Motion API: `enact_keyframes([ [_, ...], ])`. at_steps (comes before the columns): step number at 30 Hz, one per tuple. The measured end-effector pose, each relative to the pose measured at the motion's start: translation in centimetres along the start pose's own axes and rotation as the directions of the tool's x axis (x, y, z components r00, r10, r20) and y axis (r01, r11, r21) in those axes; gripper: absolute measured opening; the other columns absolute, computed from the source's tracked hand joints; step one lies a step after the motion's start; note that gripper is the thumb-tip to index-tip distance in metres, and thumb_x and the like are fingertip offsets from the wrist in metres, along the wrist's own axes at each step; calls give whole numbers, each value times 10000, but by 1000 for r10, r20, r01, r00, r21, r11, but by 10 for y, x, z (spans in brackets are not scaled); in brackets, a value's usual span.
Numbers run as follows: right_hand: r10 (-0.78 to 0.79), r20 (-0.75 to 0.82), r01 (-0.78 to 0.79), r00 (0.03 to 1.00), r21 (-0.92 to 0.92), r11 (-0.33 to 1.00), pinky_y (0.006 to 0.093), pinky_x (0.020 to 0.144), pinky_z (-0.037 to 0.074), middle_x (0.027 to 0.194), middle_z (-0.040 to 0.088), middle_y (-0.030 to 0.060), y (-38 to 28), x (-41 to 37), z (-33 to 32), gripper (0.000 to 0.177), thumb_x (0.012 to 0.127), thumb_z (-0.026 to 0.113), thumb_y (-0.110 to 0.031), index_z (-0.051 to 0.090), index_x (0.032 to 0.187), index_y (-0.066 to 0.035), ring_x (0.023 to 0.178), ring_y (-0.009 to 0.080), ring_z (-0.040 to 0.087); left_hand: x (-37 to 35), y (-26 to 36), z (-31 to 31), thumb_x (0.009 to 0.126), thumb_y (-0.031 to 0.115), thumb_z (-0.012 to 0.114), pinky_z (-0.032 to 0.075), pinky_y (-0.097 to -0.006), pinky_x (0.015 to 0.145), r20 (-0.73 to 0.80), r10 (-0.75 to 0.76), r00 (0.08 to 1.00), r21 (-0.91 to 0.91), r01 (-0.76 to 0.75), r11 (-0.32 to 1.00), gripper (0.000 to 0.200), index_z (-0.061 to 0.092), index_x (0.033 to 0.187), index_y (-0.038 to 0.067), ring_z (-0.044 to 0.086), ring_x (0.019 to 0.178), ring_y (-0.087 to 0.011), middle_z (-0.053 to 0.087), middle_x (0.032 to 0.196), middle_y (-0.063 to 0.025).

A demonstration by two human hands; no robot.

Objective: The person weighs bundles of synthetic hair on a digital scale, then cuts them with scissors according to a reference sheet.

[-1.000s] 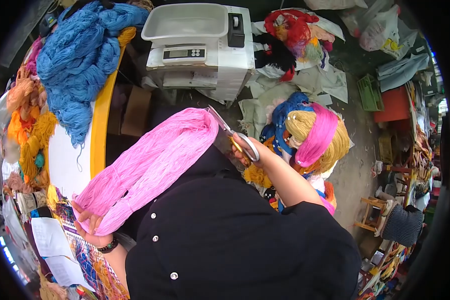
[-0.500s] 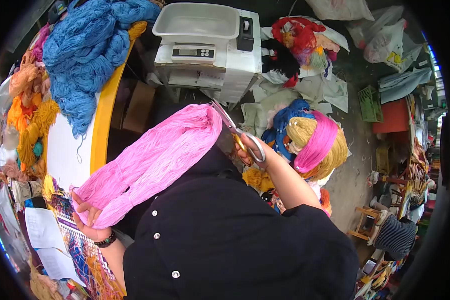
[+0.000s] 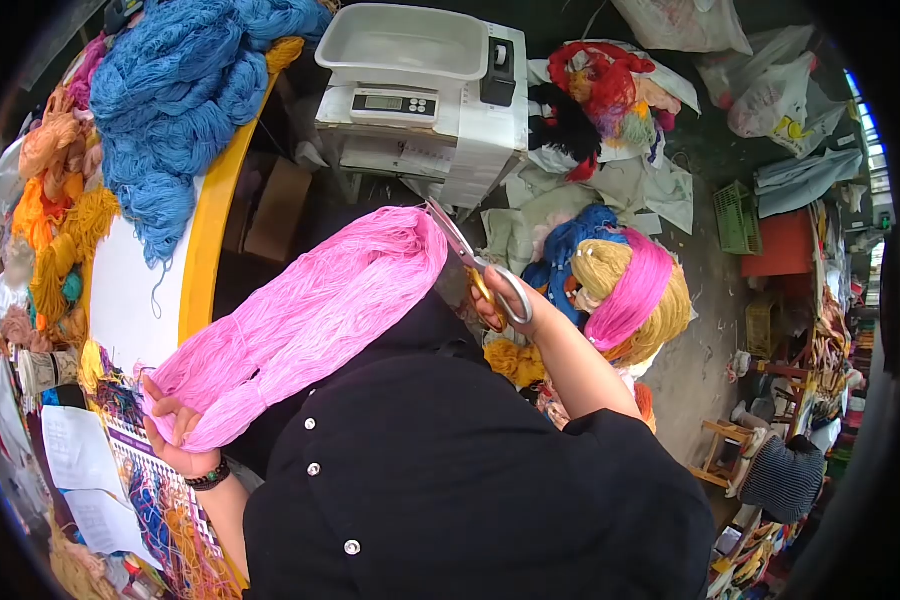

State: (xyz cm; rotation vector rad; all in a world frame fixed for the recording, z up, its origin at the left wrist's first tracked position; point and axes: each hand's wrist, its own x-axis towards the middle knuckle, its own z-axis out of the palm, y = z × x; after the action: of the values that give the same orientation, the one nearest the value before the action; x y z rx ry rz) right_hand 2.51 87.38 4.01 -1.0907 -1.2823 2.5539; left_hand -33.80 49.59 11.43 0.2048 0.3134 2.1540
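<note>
A large pink skein of yarn point(image 3: 300, 320) stretches diagonally in front of my body, from lower left to upper middle. My left hand point(image 3: 182, 430) grips its lower end, with fingers through and around the strands. In my right hand point(image 3: 505, 300) is a pair of scissors point(image 3: 454, 234), the fingers in the handle loops, one silver and one golden. The scissor blades point up and left, right at the skein's upper end, overlapping its edge in this view. Thin tie threads cross the skein near its lower half.
A white scale with a tray point(image 3: 402, 45) stands on a small stand ahead. Blue yarn point(image 3: 175, 110) is heaped on the yellow-edged table point(image 3: 210, 240) at left. Beige and pink skeins point(image 3: 635, 285) lie in a pile at right. A person in a striped top point(image 3: 785, 478) is at far right.
The view has shifted slightly, so the scale and blue yarn appear a little further right. Both hands, the skein and the scissors stay almost as they were.
</note>
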Motion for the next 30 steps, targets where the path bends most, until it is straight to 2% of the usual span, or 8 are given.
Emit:
enact_keyframes([
  [4, 73, -58, -75, 996, -28, 997, 226, 421, 349, 597, 519, 2, 2, 0, 1, 542, 856, 510, -616, 535, 886, -75, 446, 97, 465, -2, 0, 0, 933, 241, 506, 387, -238, 603, -13, 10, 1000, 13, -10, 1000, 553, 300, 1439, 151, 451, 579, -64, 622, 1039, -16],
  [8, 91, -53, -93, 994, -39, 995, 224, 418, 355, 599, 522, 0, 6, 1, -1, 543, 856, 510, -617, 543, 877, -75, 449, 94, 470, -2, -1, -3, 932, 240, 508, 388, -235, 604, -11, 3, 1000, 8, -3, 1000, 543, 316, 1431, 144, 451, 579, -61, 624, 1037, -15],
  [10, 115, 24, -114, 993, -28, 993, 223, 416, 359, 602, 524, -2, 5, 0, -2, 543, 858, 507, -615, 550, 873, -74, 453, 92, 476, -3, 0, -4, 930, 239, 521, 370, -234, 592, -25, 6, 1000, 3, -6, 1000, 556, 309, 1436, 148, 446, 577, -59, 617, 1042, -12],
  [14, 116, 31, -115, 993, -40, 993, 226, 418, 359, 603, 523, -3, 5, 0, -1, 541, 860, 508, -612, 546, 883, -73, 456, 95, 476, -2, -1, -3, 928, 235, 524, 369, -230, 585, -23, -1, 1000, 1, 1, 1000, 556, 312, 1434, 146, 439, 573, -57, 615, 1036, -10],
  [17, 32, -17, -32, 999, -11, 999, 230, 427, 363, 598, 513, 1, 5, 0, 0, 542, 858, 518, -605, 534, 898, -66, 457, 101, 466, -2, -2, -1, 933, 247, 505, 396, -247, 596, -23, -10, 1000, -22, 10, 1000, 533, 329, 1428, 160, 477, 584, -74, 625, 1037, -30],
  [21, 32, -33, -32, 999, -8, 999, 228, 429, 361, 598, 511, 2, 5, 2, -2, 546, 858, 515, -608, 535, 897, -63, 458, 102, 462, -2, -1, -2, 938, 255, 497, 401, -249, 602, -29, -6, 1000, -21, 5, 1000, 529, 325, 1430, 164, 488, 592, -74, 623, 1045, -29],
  [26, 69, -65, -75, 996, -91, 993, 224, 425, 360, 595, 508, -6, 1, 1, 2, 551, 851, 515, -620, 537, 862, -69, 456, 98, 461, -2, -2, -2, 940, 256, 495, 406, -252, 606, -23, 4, 1000, -3, -4, 1000, 532, 317, 1433, 163, 490, 592, -75, 623, 1049, -28],
  [30, 127, -26, -129, 992, -134, 983, 222, 424, 356, 592, 503, -11, 3, 1, -1, 564, 840, 518, -636, 538, 853, -72, 453, 96, 462, -1, -3, 0, 938, 255, 499, 411, -254, 608, -22, 3, 1000, -4, -3, 1000, 538, 314, 1434, 158, 492, 592, -76, 623, 1052, -30],
])
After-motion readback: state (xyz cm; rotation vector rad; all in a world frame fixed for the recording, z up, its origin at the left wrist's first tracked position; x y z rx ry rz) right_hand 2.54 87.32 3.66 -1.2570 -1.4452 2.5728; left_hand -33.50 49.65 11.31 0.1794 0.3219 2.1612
